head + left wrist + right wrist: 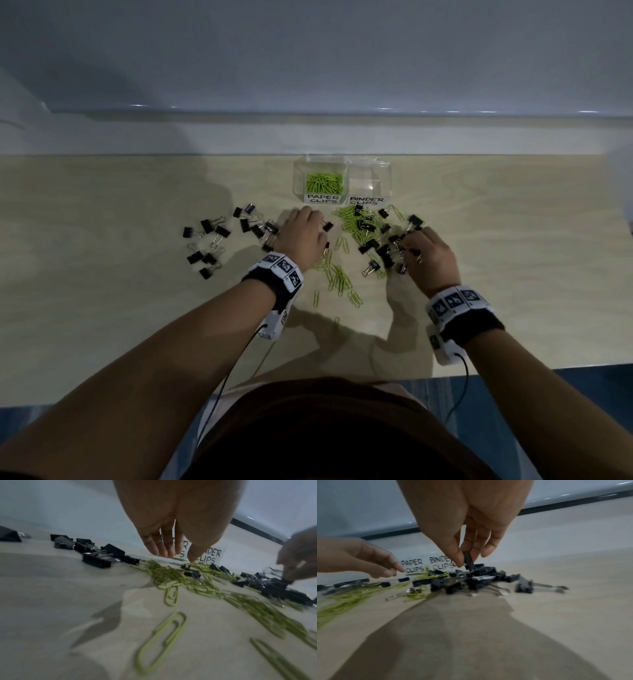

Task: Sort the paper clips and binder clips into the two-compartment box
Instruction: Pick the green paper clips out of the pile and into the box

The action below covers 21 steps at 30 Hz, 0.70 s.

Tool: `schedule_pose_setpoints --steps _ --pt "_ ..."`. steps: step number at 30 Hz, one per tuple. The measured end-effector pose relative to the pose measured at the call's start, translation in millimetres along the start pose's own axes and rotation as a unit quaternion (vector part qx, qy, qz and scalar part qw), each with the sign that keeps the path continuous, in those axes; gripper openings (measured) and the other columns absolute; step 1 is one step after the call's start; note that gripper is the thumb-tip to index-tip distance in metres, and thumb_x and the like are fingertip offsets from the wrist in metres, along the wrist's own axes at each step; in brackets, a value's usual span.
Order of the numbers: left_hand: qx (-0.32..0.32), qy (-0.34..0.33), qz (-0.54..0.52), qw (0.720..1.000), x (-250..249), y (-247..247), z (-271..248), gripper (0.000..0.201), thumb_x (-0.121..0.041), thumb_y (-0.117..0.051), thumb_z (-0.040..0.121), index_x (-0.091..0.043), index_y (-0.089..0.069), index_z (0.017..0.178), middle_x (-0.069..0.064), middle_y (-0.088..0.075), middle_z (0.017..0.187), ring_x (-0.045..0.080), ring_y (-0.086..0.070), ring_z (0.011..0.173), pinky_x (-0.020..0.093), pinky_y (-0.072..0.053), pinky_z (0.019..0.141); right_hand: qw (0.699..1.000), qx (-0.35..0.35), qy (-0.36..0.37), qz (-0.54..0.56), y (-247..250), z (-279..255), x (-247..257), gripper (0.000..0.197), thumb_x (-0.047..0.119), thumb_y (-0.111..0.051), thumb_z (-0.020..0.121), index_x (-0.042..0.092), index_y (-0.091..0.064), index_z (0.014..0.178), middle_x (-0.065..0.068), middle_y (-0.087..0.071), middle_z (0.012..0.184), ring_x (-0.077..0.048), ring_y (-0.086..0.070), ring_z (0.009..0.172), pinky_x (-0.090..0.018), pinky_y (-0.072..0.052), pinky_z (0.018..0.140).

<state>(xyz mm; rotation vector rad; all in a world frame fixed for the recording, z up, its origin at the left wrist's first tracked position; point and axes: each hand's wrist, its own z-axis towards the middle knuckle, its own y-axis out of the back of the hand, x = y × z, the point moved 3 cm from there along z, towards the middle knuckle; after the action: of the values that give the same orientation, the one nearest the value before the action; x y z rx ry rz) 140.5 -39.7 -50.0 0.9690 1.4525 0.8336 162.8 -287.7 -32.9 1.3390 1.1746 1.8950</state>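
Tabletop [137, 308]: binder clip [468, 559] between right fingers [456, 555]

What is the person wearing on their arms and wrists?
Both forearms are bare, with no sleeves. Each wrist carries a dark band topped by a ring of white tiles printed with black square patterns: the left wristband and the right wristband. A small white box hangs from each band, and a thin black cable trails from it back toward the body.

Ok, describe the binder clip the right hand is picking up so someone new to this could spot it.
Start at the clear two-compartment box at the table's far edge, then drop to the black pile in front of its BINDER CLIPS label. There the right hand pinches one binder clip between thumb and fingers; it alone stands lifted above the heap, the others lying flat.
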Motion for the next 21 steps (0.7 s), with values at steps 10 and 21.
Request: schedule_pose_setpoints --steps 10,21 --pt "0.043 0.013 -0.058 0.997 -3.9 -0.6 8.0 0.045 -0.025 -0.064 0.085 -0.011 -0.050 0.126 0.008 -0.046 0.121 0.024 -0.044 0.113 0.037 -0.042 0.098 0.995 0.083 0.052 0.034 -28.0 37.8 66.4 0.015 0.004 -0.059 0.082 0.008 -0.068 0.094 -0.007 -0.063 0.090 -0.023 -0.060 0.076 -0.035 -0.054 0.069" --pt "0.062 0.024 -0.017 0.998 1.5 0.4 -13.3 0.017 -0.022 -0.061 0.082 -0.008 -0.066 0.091 0.012 -0.056 0.087 0.031 -0.055 0.086 0.036 -0.045 0.071 0.968 0.244 -0.003 -0.051 -68.1 77.1 119.8 0.017 0.008 -0.054 0.085 0.000 -0.065 0.094 -0.016 -0.054 0.108 -0.031 -0.058 0.094 -0.035 -0.048 0.083"
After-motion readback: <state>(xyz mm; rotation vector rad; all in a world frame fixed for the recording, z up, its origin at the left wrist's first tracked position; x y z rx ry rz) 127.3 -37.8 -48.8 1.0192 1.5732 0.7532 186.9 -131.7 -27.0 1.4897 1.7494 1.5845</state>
